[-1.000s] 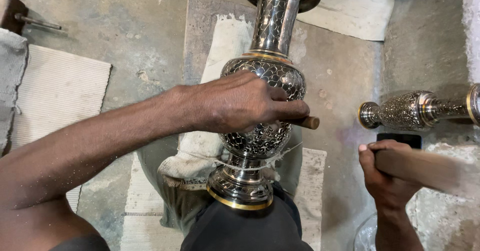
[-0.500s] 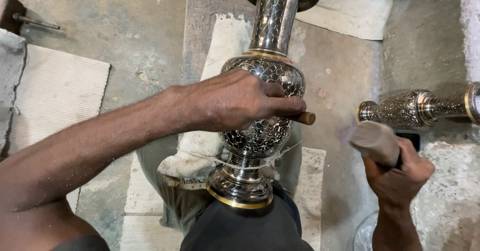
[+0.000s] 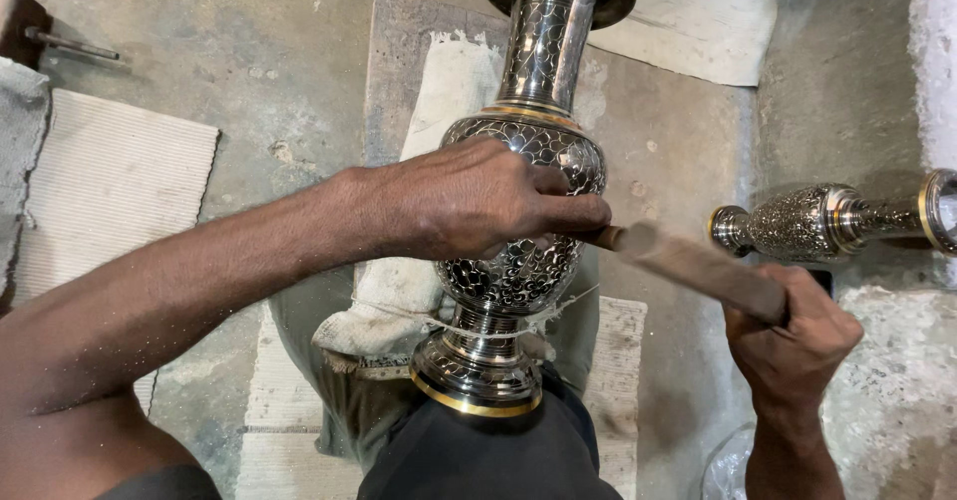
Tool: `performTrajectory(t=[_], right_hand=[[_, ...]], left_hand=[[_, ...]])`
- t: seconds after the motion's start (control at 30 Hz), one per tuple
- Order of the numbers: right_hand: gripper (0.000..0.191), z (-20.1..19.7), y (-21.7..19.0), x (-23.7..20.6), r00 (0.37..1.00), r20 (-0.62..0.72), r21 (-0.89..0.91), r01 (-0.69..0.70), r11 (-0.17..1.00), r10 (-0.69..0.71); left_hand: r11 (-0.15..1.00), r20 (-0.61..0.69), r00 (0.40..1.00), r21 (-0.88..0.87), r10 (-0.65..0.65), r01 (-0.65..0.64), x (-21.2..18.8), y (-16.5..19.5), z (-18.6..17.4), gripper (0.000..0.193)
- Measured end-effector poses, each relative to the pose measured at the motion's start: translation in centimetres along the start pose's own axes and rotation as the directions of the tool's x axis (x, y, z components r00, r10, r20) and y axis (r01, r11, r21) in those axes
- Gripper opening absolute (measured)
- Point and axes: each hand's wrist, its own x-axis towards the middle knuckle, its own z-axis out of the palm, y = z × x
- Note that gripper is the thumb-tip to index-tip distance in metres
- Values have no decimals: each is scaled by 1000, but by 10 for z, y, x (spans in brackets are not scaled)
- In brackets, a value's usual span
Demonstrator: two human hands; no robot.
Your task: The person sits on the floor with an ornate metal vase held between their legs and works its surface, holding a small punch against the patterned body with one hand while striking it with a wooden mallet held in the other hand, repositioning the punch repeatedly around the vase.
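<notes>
Concrete floor (image 3: 279, 71) carries everything; no worktop here. At its left edge lie a ribbed pale mat (image 3: 110, 181) and a grey cloth (image 3: 20, 161), with a rusty metal tool (image 3: 50, 36) in the top left corner.

Your left hand (image 3: 469, 201) comes in from the left and lies across the belly of the engraved metal vase (image 3: 523, 221). Fingers are closed, narrow, pinching a small chisel (image 3: 603, 236) against the vase's right flank, so the palm steadies the vase while the tip stays on the pattern. Tip itself is hidden under your fingers; can't tell the exact contact point.

Vase lies along the floor's centre line, mouth toward the top edge, gold-rimmed foot (image 3: 477, 380) braced against your lap at the bottom edge. A white cloth pad (image 3: 439, 91) sits under it, likely to stop rolling and protect the finish.

Your right hand (image 3: 788, 340) is at the lower right, fingers wrapped fully shut around a wooden mallet (image 3: 698, 266). Its blurred head is just at the chisel's butt end, which fits a strike position.

Near the floor's right edge a second engraved vase (image 3: 827, 221) lies on its side, apart from both hands. A pale sheet (image 3: 698, 31) sits at the top right.
</notes>
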Motion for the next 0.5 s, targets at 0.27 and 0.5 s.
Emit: performTrajectory(t=[0.27, 0.5], right_hand=[[11, 2, 6, -4, 998, -17, 291, -51, 955, 58], [12, -2, 4, -4, 1000, 5, 154, -1, 988, 0]], left_hand=[[993, -111, 987, 13, 119, -118, -1, 0, -5, 40], [976, -182, 960, -10, 213, -218, -1, -2, -5, 39]])
